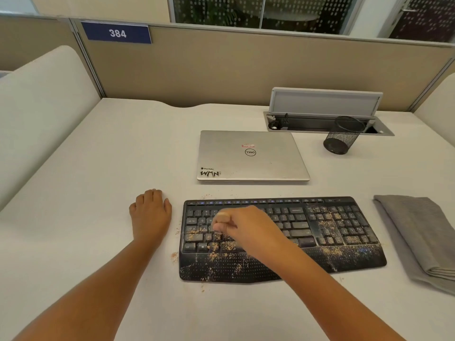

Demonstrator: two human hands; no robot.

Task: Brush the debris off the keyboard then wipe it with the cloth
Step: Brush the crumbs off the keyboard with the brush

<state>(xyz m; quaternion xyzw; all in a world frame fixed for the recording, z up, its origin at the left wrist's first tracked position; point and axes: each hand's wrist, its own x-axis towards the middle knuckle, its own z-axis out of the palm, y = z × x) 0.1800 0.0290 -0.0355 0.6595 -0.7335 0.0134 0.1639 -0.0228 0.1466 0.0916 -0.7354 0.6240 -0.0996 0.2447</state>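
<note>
A black keyboard (344, 244) with a wrist rest lies on the white desk in front of me. Tan crumbs (328, 223) are scattered over its keys and rest, and a few lie on the desk at its left edge. My right hand (242, 227) hovers over the keyboard's left half, fingers pinched together and motion-blurred; I see nothing sticking out of it. My left hand (151, 212) rests palm down on the desk just left of the keyboard, holding nothing. A folded grey cloth (418, 232) lies to the right of the keyboard. No brush is in view.
A closed silver laptop (251, 156) lies behind the keyboard. A black mesh pen cup (342, 136) stands at the back right, in front of an open cable box (325, 102). Beige partitions (221, 70) enclose the desk at the back and sides.
</note>
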